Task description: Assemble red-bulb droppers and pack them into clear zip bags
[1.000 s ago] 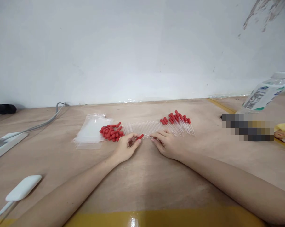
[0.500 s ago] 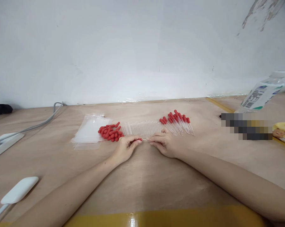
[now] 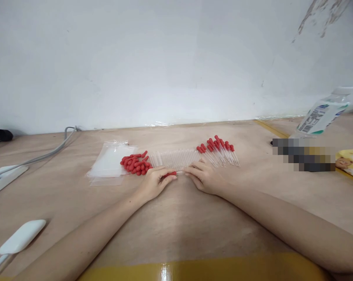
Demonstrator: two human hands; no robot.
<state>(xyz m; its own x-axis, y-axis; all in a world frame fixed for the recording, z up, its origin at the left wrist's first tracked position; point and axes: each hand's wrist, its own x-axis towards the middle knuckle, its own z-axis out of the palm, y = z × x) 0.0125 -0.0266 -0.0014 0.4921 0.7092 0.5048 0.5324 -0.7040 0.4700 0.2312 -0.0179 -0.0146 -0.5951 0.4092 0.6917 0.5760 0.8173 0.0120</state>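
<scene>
My left hand (image 3: 154, 182) pinches a small red rubber bulb (image 3: 172, 173) at its fingertips. My right hand (image 3: 204, 176) pinches the clear glass tube (image 3: 180, 172) that meets the bulb; both hands rest on the wooden table (image 3: 179, 218). Just behind them lies a row of bare clear tubes (image 3: 176, 158). A heap of loose red bulbs (image 3: 136, 164) sits left of that row. Finished droppers with red bulbs (image 3: 219, 151) lie fanned out to the right.
A stack of clear plastic bags (image 3: 109, 164) lies left of the bulbs. A power strip with a grey cable (image 3: 6, 173) and a white device (image 3: 21, 236) sit at the far left. A water bottle (image 3: 321, 113) and a yellow packet (image 3: 352, 162) are at the right.
The hands have drawn together and lowered a little toward the table. The bulb, clear of the tube a second ago, now meets the tube's end.
</scene>
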